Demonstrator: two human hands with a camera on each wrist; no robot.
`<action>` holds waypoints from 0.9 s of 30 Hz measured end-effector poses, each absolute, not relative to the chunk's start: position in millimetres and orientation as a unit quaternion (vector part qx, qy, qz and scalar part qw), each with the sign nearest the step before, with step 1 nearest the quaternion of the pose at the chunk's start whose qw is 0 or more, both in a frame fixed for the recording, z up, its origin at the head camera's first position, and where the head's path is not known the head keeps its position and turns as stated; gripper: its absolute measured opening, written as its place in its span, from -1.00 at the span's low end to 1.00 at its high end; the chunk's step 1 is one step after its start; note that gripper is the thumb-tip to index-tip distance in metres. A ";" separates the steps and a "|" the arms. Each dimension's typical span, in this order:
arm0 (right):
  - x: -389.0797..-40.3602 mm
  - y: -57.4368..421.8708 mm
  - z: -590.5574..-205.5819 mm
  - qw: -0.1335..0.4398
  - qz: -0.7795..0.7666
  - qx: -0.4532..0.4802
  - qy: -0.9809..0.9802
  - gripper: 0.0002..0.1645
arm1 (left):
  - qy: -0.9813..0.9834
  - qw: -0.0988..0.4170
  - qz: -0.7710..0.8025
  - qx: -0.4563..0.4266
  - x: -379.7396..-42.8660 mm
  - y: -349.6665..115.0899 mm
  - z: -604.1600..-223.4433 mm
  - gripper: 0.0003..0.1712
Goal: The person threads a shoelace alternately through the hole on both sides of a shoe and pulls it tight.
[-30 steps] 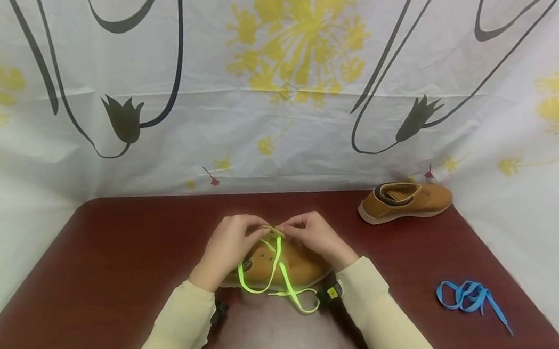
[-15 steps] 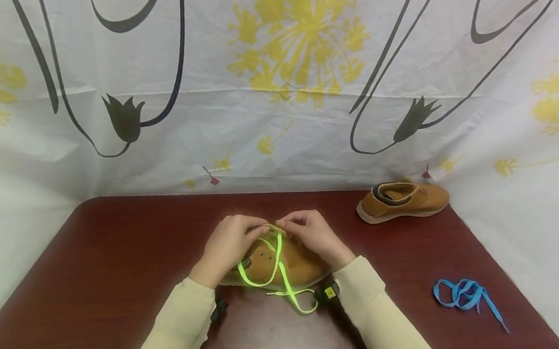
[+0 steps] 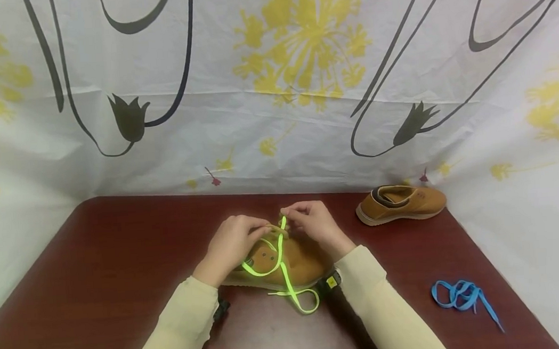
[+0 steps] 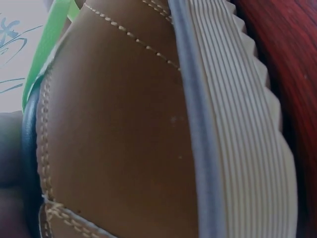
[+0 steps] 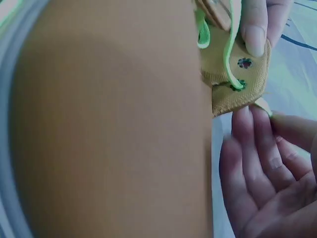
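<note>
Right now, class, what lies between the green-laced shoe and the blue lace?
The head view shows a black wrist device, the right sleeve, then bare tabletop between shoe and blue lace.

A screened-off nook, kind of room unclear
White flower-printed curtain (image 3: 228, 124) backs and flanks a reddish-brown bench (image 3: 117, 270).

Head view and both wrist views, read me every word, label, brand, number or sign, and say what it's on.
No readable text in any view.
Yellow label on the black device by the right sleeve: too small to read.
Nearer shoe and farther shoe: no lettering shows.
Patterned cloth: printed flowers, no words.
</note>
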State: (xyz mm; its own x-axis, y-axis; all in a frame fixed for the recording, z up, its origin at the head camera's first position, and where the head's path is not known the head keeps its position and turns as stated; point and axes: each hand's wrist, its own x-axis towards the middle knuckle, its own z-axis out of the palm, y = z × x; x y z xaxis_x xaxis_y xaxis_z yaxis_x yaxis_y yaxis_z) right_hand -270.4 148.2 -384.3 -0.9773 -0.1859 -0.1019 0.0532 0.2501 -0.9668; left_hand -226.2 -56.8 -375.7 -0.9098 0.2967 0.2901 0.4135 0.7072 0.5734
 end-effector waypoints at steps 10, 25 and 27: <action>-267.2 159.2 -387.6 0.143 -0.574 -0.096 0.800 -0.71 | -0.922 0.079 -0.327 -0.191 -227.2 -55.5 -375.8 -0.83; -286.8 161.8 -340.5 0.125 -0.653 -0.053 0.745 -0.60 | -0.922 0.077 -0.329 -0.191 -227.2 -57.8 -375.5 -0.82; -290.3 163.7 -329.1 0.119 -0.649 -0.059 0.750 -0.60 | -0.922 0.074 -0.329 -0.191 -227.0 -58.5 -375.6 -0.82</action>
State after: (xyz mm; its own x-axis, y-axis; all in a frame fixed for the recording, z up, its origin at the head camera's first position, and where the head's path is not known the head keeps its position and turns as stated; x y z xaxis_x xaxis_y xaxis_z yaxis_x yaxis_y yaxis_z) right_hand -290.3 163.7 -329.1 -0.9649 -0.2419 -0.1022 0.0664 0.1518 -0.9862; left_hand -227.0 -58.5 -375.6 -0.9159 0.3031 0.2632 0.4012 0.7099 0.5789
